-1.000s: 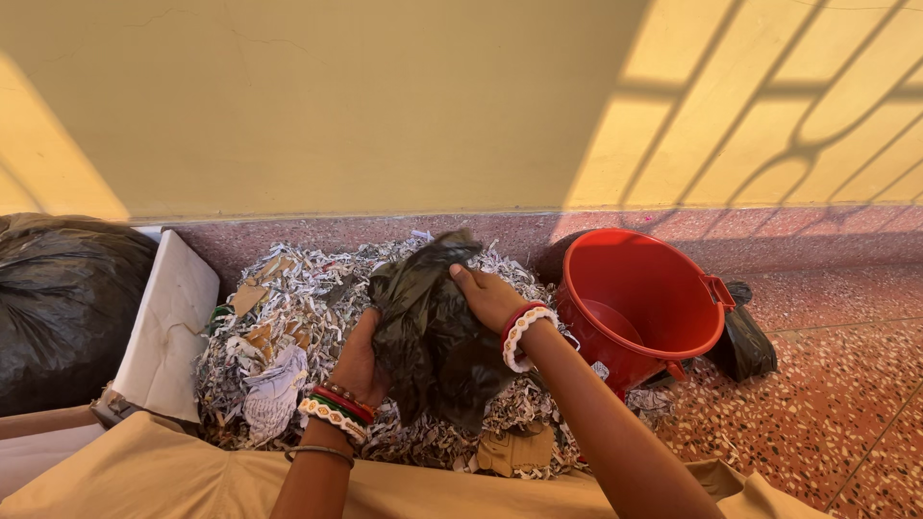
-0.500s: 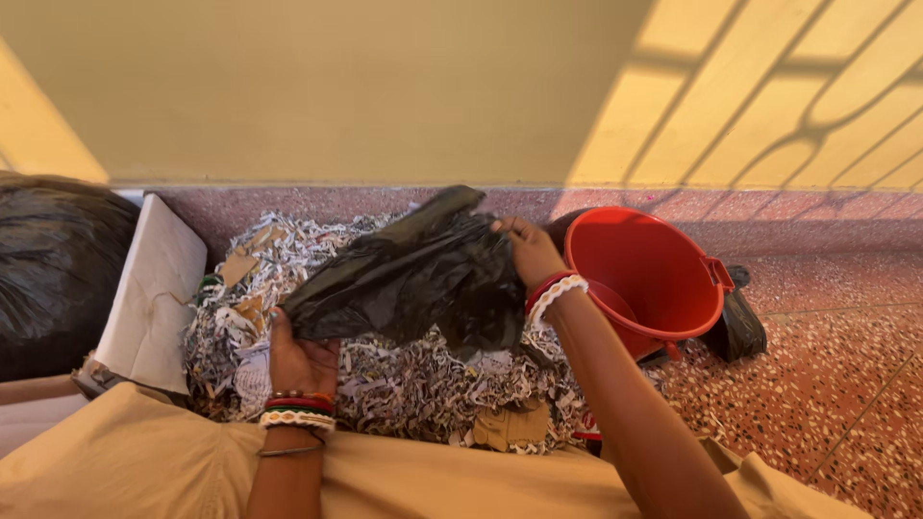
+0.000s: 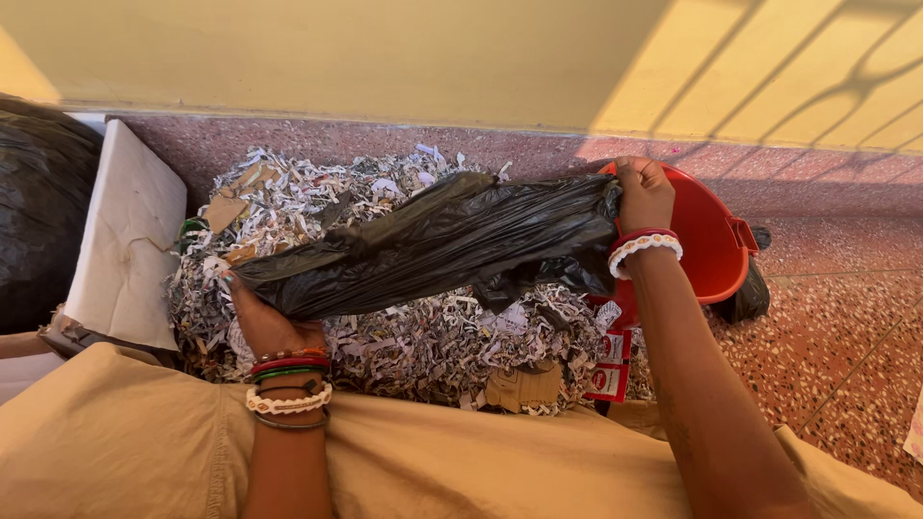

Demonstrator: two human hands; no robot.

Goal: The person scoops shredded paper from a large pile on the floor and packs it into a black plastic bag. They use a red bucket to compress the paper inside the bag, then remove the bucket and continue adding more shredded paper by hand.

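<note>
Stretched wider than before, the black plastic bag [image 3: 433, 245] is clamped at each end by left hand [image 3: 264, 322] and right hand [image 3: 644, 192] fingers.

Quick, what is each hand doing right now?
Left hand: closed, gripping one end of the black plastic bag.
Right hand: closed, gripping the bag's other end, over the shredded paper pile.
</note>
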